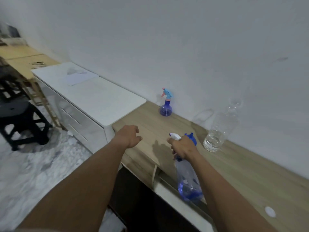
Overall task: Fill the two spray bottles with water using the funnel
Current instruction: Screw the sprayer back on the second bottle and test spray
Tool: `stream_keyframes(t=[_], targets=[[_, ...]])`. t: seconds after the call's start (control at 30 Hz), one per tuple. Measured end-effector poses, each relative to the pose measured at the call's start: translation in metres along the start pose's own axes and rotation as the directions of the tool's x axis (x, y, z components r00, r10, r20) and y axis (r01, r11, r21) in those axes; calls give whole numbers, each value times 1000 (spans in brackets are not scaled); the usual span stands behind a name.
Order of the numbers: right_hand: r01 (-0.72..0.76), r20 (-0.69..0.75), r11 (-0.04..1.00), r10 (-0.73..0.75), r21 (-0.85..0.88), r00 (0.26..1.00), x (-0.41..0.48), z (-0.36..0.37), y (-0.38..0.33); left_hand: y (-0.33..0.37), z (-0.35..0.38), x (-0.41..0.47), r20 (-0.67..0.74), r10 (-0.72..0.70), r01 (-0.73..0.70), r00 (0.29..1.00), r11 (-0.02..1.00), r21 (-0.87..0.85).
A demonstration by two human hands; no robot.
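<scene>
Spray bottle (188, 178) gripped at neck, right hand (183, 148).

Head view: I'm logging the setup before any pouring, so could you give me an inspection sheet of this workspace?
Surface: wooden counter against a white wall.
Job's things: round spray bottle by the wall, sprayer on; tall spray bottle held; water bottle partly full; blue piece, perhaps the funnel.
Clutter: white disc on the counter.
Hands: left hand open above the counter; right hand, fingers round the tall spray bottle's neck.
Cables: nothing seen.
Surroundings: white cabinet, black stool.
</scene>
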State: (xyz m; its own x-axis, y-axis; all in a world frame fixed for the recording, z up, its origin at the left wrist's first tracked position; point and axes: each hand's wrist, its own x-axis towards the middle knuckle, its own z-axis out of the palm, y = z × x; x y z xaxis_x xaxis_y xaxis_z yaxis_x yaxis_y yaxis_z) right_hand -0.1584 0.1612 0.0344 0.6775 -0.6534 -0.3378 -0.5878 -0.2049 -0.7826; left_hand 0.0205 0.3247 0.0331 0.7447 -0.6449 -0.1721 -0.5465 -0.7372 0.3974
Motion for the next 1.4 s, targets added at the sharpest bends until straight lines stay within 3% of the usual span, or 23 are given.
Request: stream_keyframes(t=[0.57,0.7,1.13,1.4], targets=[[-47,63,997,51,-65,997,-8,-12,10,7,0,-17,6,-26,26,1000,1000,-3],[-48,49,999,47,22,998,-7,-16,13,8,3,-17,3,-28,28,1000,1000,-2],[-53,90,998,50,28,995,-7,-23,10,12,1,-22,5,-30,30,1000,1000,-5],[-10,13,998,9,66,1000,-13,-22,2,6,-4,-22,6,-34,34,999,999,-9]])
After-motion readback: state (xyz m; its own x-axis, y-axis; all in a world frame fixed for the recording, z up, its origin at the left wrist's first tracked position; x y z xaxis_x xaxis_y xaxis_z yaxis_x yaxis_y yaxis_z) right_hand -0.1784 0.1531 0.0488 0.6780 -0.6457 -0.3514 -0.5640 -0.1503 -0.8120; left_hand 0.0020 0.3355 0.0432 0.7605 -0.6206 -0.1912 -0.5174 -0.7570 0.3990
